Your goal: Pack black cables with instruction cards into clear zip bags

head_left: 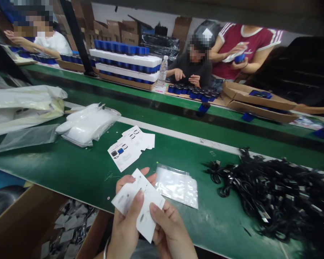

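Both my hands hold printed paper leaflets [148,201] above the front edge of the green table. My left hand [126,219] grips them from the left, thumb on top and fingers behind. On the lower right side my right hand [170,226] pinches the paper between thumb and fingers. Whether it is one folded sheet or two sheets, I cannot tell. Just beyond lies a fanned stack of printed leaflets [126,158]. Clear plastic bags [178,185] lie flat to the right of my hands, close to the fingers.
A heap of black cables [261,194] covers the table's right side. White plastic bags [86,124] lie at the left. Below the edge stands a cardboard box [18,219] with bagged items. Across the table, people work by blue items [191,91], white trays [126,57] and a bottle [162,72].
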A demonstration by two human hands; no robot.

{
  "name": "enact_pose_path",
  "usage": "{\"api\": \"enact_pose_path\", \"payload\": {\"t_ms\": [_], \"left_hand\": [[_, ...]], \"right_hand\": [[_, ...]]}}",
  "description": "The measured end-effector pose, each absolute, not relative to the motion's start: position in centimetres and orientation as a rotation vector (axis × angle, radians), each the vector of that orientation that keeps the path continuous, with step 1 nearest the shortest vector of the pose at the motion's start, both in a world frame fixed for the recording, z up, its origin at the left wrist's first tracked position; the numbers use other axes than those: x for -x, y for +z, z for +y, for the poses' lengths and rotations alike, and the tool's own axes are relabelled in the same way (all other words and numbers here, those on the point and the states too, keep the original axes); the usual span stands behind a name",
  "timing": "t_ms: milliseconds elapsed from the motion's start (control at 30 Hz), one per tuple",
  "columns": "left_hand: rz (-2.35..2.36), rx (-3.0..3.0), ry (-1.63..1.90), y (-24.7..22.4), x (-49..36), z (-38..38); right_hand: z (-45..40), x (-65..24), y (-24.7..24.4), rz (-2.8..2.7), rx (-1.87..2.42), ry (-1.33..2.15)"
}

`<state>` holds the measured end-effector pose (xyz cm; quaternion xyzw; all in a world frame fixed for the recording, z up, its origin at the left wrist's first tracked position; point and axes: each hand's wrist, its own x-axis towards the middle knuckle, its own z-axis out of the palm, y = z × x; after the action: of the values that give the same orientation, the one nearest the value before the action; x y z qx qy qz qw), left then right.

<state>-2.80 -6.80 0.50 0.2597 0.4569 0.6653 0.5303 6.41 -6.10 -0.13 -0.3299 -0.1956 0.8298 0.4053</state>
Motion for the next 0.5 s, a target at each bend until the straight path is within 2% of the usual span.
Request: {"api": "enact_pose_path", "payload": {"t_ms": [133,200,333,400,500], "left_hand": [[1.156,-0.291,1.471,1.7,3.6,-5.7],[1.148,-0.11,1.346,2.6,4.1,-4.9],[0.967,0.1,1.15,4.2,4.2,-3.9],[0.854,0.116,1.051,4.6,3.7,-3.9],[0.818,0.118,0.973,4.6,2.9,-4.3]], "right_hand": [[-6.5,-8.3,-1.1,-0.828,0.791,2.069],[-6.4,-9.8,-1.5,-1.152,0.854,1.807],[-5.3,-12.3,-1.3,-1.732,0.951,0.954],[-4.6,-12.9,-0.9,-1.879,0.879,0.751],[-4.1,-13.1,-0.4,-1.937,0.792,0.683]]}}
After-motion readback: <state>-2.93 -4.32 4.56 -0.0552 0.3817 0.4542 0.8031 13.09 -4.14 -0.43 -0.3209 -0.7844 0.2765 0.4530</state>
